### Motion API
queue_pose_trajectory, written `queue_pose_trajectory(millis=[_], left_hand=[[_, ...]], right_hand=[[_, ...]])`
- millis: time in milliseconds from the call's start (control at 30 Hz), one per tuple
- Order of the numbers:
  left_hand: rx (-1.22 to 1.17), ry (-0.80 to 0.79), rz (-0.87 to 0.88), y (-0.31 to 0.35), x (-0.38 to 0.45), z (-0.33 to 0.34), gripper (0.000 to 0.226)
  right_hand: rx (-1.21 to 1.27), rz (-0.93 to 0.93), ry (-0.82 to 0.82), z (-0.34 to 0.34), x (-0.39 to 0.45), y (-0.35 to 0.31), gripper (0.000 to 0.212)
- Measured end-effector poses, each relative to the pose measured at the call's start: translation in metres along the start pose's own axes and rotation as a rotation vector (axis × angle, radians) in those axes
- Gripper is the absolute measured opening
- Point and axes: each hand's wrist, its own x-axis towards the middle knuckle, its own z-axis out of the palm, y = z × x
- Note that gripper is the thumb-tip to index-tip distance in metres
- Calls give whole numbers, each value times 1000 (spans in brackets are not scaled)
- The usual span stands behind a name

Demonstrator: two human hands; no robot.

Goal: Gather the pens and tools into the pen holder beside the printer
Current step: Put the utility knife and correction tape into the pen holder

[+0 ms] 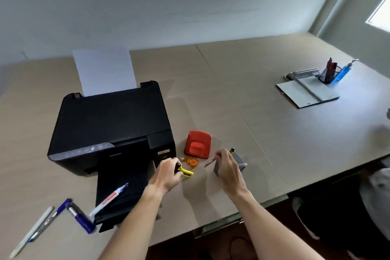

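A grey pen holder (240,161) stands right of the black printer (111,131), with a yellow-tipped pen sticking up in it. My right hand (226,168) is over the holder, gripping a pinkish pen (209,162) by one end. My left hand (168,173) is shut on a yellow and black tool (185,171), low over the desk. An orange correction tape (191,162) lies between my hands. A white marker (108,199) rests on the printer's output tray. At the lower left lie a blue marker (81,217), a blue pen (50,218) and a white pen (31,232).
A red hole punch (198,143) sits behind the correction tape. Far right on the desk (274,133) are an open spiral notebook (306,93), a black mesh cup (328,74), a stapler-like grey tool (301,74) and a blue bottle (343,73). Paper (103,69) stands in the printer.
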Motion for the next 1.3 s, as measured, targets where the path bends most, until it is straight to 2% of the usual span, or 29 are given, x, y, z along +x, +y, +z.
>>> queue_pose_trajectory(millis=[100, 200, 300, 433, 600, 800, 933, 1033, 1133, 1200, 1300], left_hand=[[-20, 31, 47, 15, 12, -2, 15], [-82, 63, 130, 37, 23, -6, 13], [-146, 108, 206, 60, 32, -9, 15], [-163, 136, 305, 91, 39, -10, 21], [-232, 120, 396, 121, 43, -5, 17], [-260, 12, 346, 128, 48, 19, 18], [-145, -70, 315, 115, 47, 34, 18], [-103, -47, 295, 109, 46, 37, 24], [-133, 8, 275, 98, 44, 36, 20], [-115, 48, 232, 83, 40, 38, 16], [-36, 71, 78, 46, 26, 41, 17]], right_hand=[[175, 155, 159, -40, 0, 4, 12], [169, 155, 233, -70, -4, 18, 16], [7, 181, 178, -77, -7, 36, 22], [-237, 165, 44, -63, -12, 55, 9], [-196, 250, 94, -56, -24, 55, 30], [-264, 361, 41, -56, -42, 69, 31], [-286, 380, 1, -60, -44, 77, 30], [-296, 380, 14, -64, -43, 80, 26], [-289, 368, 15, -64, -46, 81, 21], [-263, 359, -64, -57, -51, 77, 18], [-238, 300, -279, -31, -62, 66, 19]])
